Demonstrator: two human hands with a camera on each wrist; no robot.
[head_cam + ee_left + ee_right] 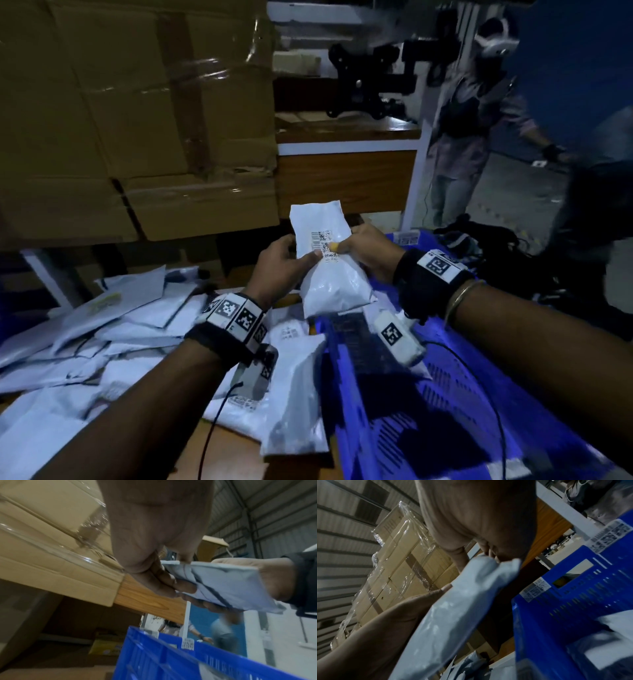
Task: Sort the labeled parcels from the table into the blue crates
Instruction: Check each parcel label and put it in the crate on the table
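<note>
Far left of my left hand I see a loose pile of white parcels (102, 329) spread over the table (236, 455), overlapping each other. Behind them, stacked cardboard boxes (137, 113) wrapped in clear film.

Left hand (279, 270) grips the left edge of one white parcel (329, 260): thumb on the front by the printed label (322, 245), fingers (173, 584) curled behind it. Marker band on that wrist, cable running back along the forearm.

The held parcel is up in the air between both hands, long axis roughly upright, label side facing me. Lower end bulges, upper end is flat. It hangs above the near left corner of the blue crate and the table edge, touching neither as far as I can tell.

Right hand (368, 248) holds the parcel's right edge, thumb pressed on the label, fingers wrapped round the back. The thumb tip looks yellow; I can't tell why. Black wrist strap with a marker, thin bangle behind it.

Below and right of the right hand is the blue crate (462, 394), slotted walls, barcode stickers on the rim. The right wrist view shows at least one pale parcel lying inside it.

Beyond the right hand, further back, another person (479, 120) stands on the floor.
</note>
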